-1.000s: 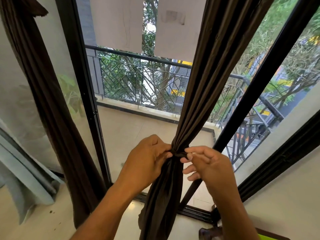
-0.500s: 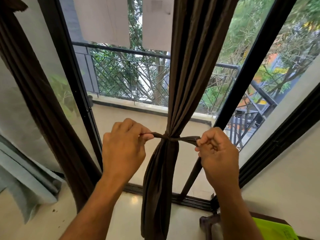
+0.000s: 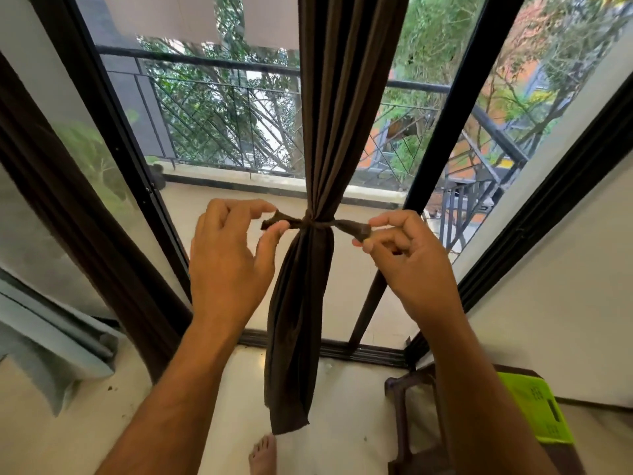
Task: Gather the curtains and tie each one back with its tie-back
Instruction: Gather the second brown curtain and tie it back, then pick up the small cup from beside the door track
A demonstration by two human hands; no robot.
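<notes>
From the head camera, one brown curtain (image 3: 337, 108) hangs straight down in the middle of the window, long way up and down. A thin brown tie-back (image 3: 317, 223) runs sideways around its middle and squeezes it tight. The left hand (image 3: 227, 260) pinches the left end between thumb and finger, its other fingers spread. The right hand (image 3: 407, 258) pinches the right end, fingers curled. A second brown curtain (image 3: 68, 214) hangs at the left. A black door frame (image 3: 442, 132) stands just behind. One bare foot (image 3: 263, 455) shows below.
</notes>
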